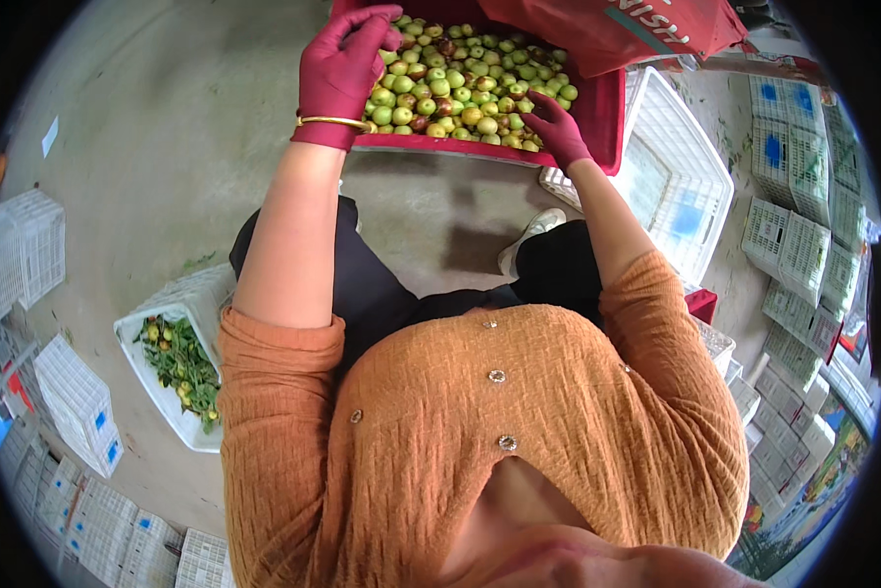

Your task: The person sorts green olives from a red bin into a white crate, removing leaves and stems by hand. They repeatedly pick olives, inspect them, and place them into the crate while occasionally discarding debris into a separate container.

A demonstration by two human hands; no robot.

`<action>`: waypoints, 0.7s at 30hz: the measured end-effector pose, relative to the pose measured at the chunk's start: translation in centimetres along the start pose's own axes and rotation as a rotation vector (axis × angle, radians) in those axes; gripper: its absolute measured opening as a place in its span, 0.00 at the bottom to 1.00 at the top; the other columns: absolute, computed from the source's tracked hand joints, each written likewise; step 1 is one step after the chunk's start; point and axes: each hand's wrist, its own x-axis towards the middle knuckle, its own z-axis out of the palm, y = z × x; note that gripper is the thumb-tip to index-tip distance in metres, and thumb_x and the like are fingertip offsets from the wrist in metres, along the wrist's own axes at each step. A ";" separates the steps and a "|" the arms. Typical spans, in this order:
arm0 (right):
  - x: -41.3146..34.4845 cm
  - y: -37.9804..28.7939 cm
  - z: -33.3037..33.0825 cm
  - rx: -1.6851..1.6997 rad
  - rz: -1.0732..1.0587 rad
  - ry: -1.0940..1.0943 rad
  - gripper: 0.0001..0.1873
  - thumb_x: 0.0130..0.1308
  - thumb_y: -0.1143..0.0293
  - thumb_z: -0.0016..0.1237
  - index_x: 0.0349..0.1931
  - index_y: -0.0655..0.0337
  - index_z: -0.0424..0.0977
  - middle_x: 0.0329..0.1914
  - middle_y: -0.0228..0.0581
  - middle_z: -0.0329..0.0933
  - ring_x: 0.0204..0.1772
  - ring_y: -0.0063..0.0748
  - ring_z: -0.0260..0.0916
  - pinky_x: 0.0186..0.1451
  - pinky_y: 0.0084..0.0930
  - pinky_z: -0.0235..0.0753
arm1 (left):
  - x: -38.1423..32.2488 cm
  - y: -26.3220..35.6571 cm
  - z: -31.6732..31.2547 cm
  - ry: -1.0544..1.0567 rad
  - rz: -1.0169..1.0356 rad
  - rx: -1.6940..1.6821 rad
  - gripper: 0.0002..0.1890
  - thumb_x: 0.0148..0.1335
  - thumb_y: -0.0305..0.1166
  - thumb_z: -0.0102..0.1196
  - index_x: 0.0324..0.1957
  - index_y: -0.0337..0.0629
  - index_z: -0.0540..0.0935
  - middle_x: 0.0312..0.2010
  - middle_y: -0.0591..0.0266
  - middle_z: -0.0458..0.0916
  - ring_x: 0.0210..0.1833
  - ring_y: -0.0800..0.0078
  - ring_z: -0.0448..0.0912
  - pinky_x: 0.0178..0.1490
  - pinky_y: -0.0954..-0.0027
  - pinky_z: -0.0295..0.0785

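Observation:
A red bin (484,151) in front of me holds a layer of green jujubes (440,87), some with brown-red patches. Above its left side is my left hand (345,70), in a magenta glove with a gold bangle at the wrist. Its fingers are bent, and whether they pinch a fruit is hidden. My right hand (558,132), gloved the same way, reaches over the near right edge. Its fingers are spread at the fruit, with nothing seen gripped. A red bag (617,33) with printed writing hangs over the bin's far right corner.
An upright white crate (694,198) stands right of the bin. On my left, another white crate (168,419) holds leaves and discarded-looking fruit. Stacks of white crates (789,162) line the right side, with more crates (80,404) at left. My shoe (532,235) is below the bin.

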 end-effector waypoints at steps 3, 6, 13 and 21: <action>2.4 2.4 -0.1 -0.464 -0.132 -0.063 0.34 0.53 0.59 0.56 0.61 0.57 0.62 0.57 0.47 0.68 0.59 0.44 0.65 0.60 0.33 0.66 | 3.1 -2.1 -1.0 0.091 -0.195 -0.235 0.13 0.62 0.33 0.50 0.48 0.39 0.76 0.28 0.72 0.75 0.21 0.90 0.64 0.22 0.86 0.55; 4.7 4.2 1.0 -0.626 -0.128 -0.155 0.30 0.53 0.60 0.55 0.58 0.54 0.66 0.56 0.47 0.69 0.58 0.45 0.66 0.58 0.33 0.67 | 5.8 -3.7 -2.1 0.047 -0.182 -0.459 0.09 0.63 0.33 0.49 0.42 0.40 0.76 0.23 0.73 0.73 0.18 0.90 0.62 0.18 0.87 0.54; 8.8 3.1 10.4 -0.545 -0.232 -0.428 0.23 0.54 0.63 0.53 0.52 0.48 0.70 0.46 0.43 0.75 0.49 0.44 0.73 0.50 0.34 0.73 | 7.8 -3.9 -0.4 0.076 -0.169 -0.585 0.05 0.63 0.31 0.49 0.35 0.42 0.76 0.21 0.75 0.70 0.13 0.90 0.60 0.14 0.88 0.50; 10.0 2.6 14.6 -0.530 -0.119 -0.493 0.26 0.52 0.62 0.57 0.52 0.56 0.69 0.49 0.46 0.73 0.51 0.42 0.71 0.54 0.32 0.71 | 7.4 -3.5 -0.2 0.083 -0.152 -0.574 0.10 0.64 0.30 0.46 0.44 0.37 0.76 0.26 0.74 0.71 0.16 0.91 0.60 0.17 0.88 0.51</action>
